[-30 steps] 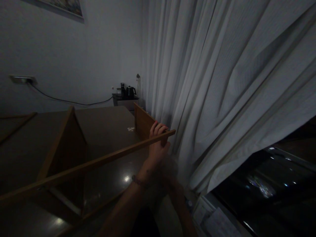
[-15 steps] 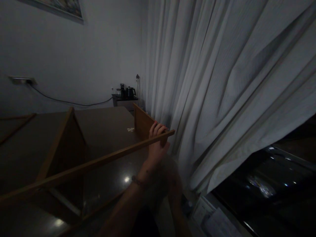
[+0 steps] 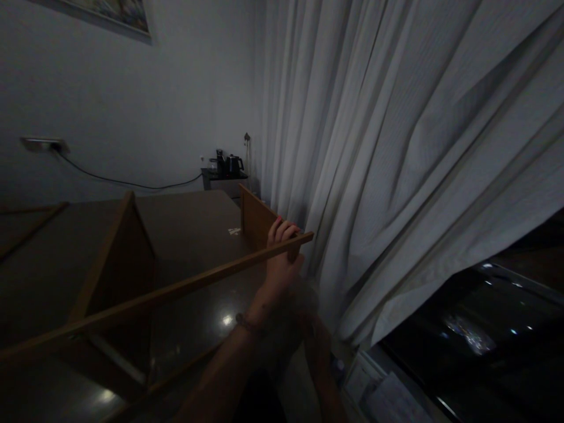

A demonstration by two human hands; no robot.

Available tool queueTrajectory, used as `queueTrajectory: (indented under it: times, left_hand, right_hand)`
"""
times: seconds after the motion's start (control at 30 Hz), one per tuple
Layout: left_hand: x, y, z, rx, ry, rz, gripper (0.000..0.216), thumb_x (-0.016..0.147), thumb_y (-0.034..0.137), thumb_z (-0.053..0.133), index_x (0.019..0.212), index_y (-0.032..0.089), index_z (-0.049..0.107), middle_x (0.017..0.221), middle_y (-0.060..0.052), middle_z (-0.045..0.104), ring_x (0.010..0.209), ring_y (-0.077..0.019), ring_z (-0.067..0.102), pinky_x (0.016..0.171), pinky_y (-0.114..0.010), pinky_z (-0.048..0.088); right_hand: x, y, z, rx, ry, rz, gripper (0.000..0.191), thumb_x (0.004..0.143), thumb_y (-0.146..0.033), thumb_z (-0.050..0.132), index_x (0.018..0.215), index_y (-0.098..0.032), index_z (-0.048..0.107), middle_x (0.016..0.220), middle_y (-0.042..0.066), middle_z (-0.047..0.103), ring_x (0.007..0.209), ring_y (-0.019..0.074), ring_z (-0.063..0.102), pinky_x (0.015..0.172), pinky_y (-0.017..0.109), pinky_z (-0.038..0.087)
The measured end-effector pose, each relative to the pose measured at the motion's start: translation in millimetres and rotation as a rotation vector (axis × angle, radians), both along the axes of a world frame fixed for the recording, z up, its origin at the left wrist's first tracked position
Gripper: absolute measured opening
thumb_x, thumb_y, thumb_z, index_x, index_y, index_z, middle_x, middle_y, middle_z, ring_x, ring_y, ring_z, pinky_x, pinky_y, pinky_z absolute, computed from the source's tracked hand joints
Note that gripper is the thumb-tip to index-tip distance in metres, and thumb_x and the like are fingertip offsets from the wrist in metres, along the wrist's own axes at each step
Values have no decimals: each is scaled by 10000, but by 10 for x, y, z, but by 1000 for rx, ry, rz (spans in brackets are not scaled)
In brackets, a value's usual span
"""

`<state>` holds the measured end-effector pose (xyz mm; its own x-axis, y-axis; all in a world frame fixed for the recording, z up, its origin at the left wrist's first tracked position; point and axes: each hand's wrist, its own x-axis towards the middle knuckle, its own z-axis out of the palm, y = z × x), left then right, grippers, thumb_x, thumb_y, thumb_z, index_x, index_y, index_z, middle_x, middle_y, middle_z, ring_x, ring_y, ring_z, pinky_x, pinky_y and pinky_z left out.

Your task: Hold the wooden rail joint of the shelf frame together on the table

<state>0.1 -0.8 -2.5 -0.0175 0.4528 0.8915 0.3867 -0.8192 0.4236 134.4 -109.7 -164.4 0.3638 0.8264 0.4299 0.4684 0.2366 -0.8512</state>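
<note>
A wooden frame (image 3: 198, 282) with upright panels lies on the brown tabletop; it looks like a shelf unit on its side. My left hand (image 3: 282, 249) is closed around its near right corner. The fingers reach over the short end panel (image 3: 257, 216), and the long front board (image 3: 176, 292) crosses in front of the hand. Lower and to the right, below that corner, is my right hand (image 3: 315, 338), apart from the left. Its fingers look curled in, but darkness and blur hide what they hold. A middle panel (image 3: 117, 258) stands further left.
White curtains (image 3: 352, 147) hang close on the right. Beyond the table, a small cabinet carries a black kettle (image 3: 234, 164). A cable (image 3: 132, 183) runs along the wall from a socket. Papers (image 3: 394, 399) and a dark glossy surface (image 3: 476, 329) are at lower right.
My right hand has shifted slightly to the right and shows a little more sharply. My left hand keeps its grip on the frame's corner, and the frame stays put.
</note>
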Motion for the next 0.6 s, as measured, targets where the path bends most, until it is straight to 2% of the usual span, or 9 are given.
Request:
queueTrajectory:
  times: [0.3,0.6]
  left_hand:
    - [6,24,-14,24,-6,-16,372,879,317,546,1237,240,479,1293,-89,547,1436,-305,323,1194,-535,294]
    - [2,13,-5,6,-4,-14,443,779,185,545,1212,244,473,1297,-76,540,1432,-306,324,1193,-536,296]
  right_hand:
    - [35,25,8,25,-89,19,549,875,-730,522,797,-235,746,810,86,740,763,225,686,725,334,549]
    - [-236,-13,-54,-84,-59,-103,599,969,-674,402,763,-181,673,667,43,694,545,164,598,524,255,453]
